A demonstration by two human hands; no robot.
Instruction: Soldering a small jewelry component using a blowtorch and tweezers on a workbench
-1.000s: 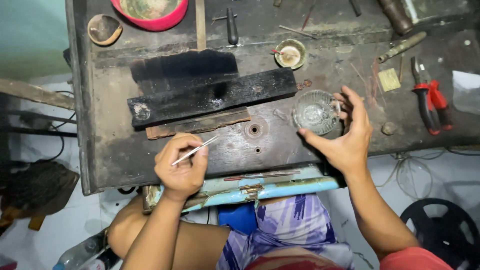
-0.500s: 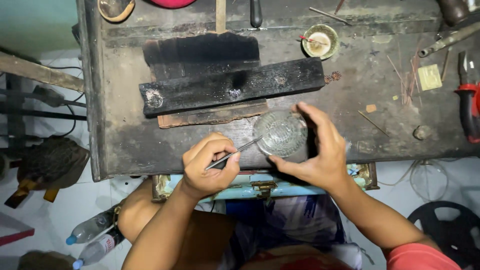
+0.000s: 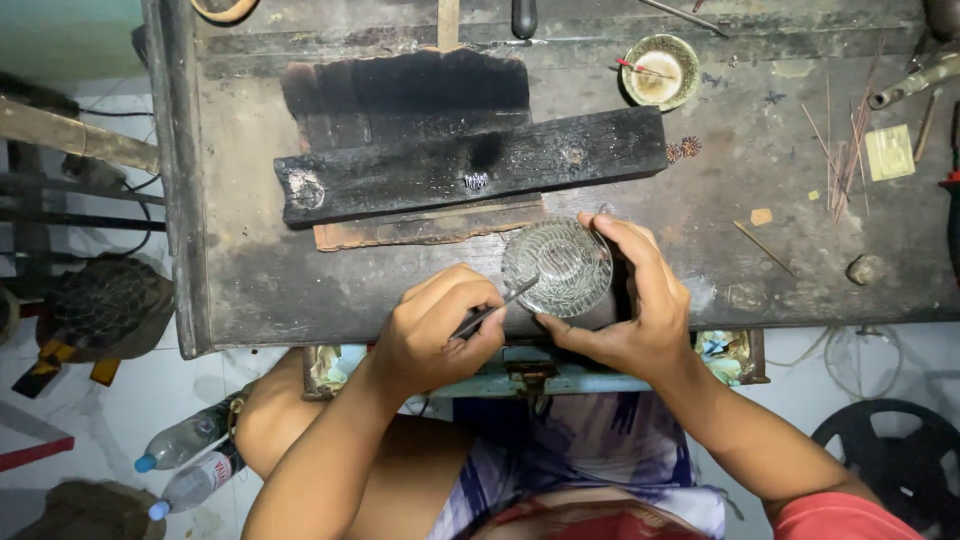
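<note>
Right hand (image 3: 640, 320) cupping glass dish (image 3: 557, 267) from its right | left hand (image 3: 435, 335) pinching tweezers (image 3: 497, 305), tips on dish

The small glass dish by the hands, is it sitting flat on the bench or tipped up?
Flat. The glass dish shows a full round rim from above, on the workbench.

Carried the round glass dish (image 3: 557, 267) in the right hand (image 3: 630, 310) from mid-worktop to the near edge; brought the left hand (image 3: 435, 330) with tweezers (image 3: 495, 308) up to its rim.
</note>
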